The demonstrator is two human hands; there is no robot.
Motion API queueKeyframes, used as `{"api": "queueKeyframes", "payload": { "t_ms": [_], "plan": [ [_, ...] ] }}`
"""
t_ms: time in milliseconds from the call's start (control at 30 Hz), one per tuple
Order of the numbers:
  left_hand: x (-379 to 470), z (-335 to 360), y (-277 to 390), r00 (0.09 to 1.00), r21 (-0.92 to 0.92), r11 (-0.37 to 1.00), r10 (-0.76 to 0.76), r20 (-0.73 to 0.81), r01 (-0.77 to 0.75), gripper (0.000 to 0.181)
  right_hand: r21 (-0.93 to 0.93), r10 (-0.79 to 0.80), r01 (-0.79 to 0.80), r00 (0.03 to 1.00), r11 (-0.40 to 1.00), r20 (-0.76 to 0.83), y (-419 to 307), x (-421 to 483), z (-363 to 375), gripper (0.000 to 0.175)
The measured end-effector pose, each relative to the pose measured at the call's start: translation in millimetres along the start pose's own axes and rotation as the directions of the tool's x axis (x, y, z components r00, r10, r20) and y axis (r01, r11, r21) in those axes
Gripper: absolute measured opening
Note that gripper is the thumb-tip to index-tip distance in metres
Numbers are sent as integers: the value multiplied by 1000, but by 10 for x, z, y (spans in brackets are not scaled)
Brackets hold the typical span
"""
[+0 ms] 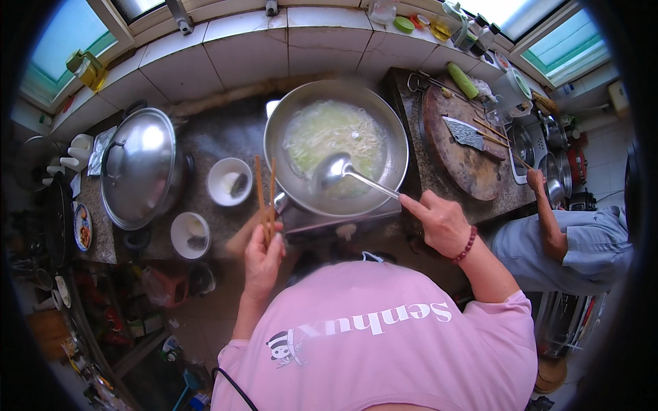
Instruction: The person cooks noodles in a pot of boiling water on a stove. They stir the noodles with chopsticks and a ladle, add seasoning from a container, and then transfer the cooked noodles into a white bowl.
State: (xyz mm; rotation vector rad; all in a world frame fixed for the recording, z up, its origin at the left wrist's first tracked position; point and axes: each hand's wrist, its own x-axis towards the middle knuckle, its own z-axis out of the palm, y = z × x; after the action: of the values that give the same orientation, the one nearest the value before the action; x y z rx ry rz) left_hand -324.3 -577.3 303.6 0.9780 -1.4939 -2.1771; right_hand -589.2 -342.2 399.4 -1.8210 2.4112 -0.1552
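Note:
My left hand [263, 255] grips a pair of wooden chopsticks [261, 198], tips upward, just left of the wok's near edge. In my right hand [437, 222] is the handle of a metal ladle [333, 169]. The ladle's bowl sits over the near part of the wok [336, 208], at the liquid. Pale noodles [360, 126] lie in cloudy, greenish, bubbling broth inside the wok, and steam rises. Two white bowls [230, 164] [177, 236] stand on the counter to the left, each holding something white and something dark.
Left of the bowls is a large lidded metal pot [139, 167]. A round wooden chopping board [462, 172] on the right carries a cleaver [465, 134] and a green gourd-like vegetable [461, 80]. Another person [570, 246] stands there, a thin stick in hand. Oil jug [87, 69] stands on the sill.

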Motion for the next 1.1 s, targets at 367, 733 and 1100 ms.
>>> {"api": "queueKeyframes", "payload": {
  "t_ms": [367, 733, 1100],
  "plan": [
    [63, 64, 19, 998, 11, 999, -41, 38, 41, 19, 307, 236, -243, 970, 920, 59, -88, -132, 75, 41],
    [72, 137, 17, 998, 33, 999, -25, 63, 23, 18, 487, 354, -287, 934, 825, -48, -43, -7, 480, 41],
    [37, 94, -6, 998, 23, 999, -40, 52, 39, 18, 502, 401, -319, 914, 804, -62, 15, 53, 430, 40]
  ]
}}
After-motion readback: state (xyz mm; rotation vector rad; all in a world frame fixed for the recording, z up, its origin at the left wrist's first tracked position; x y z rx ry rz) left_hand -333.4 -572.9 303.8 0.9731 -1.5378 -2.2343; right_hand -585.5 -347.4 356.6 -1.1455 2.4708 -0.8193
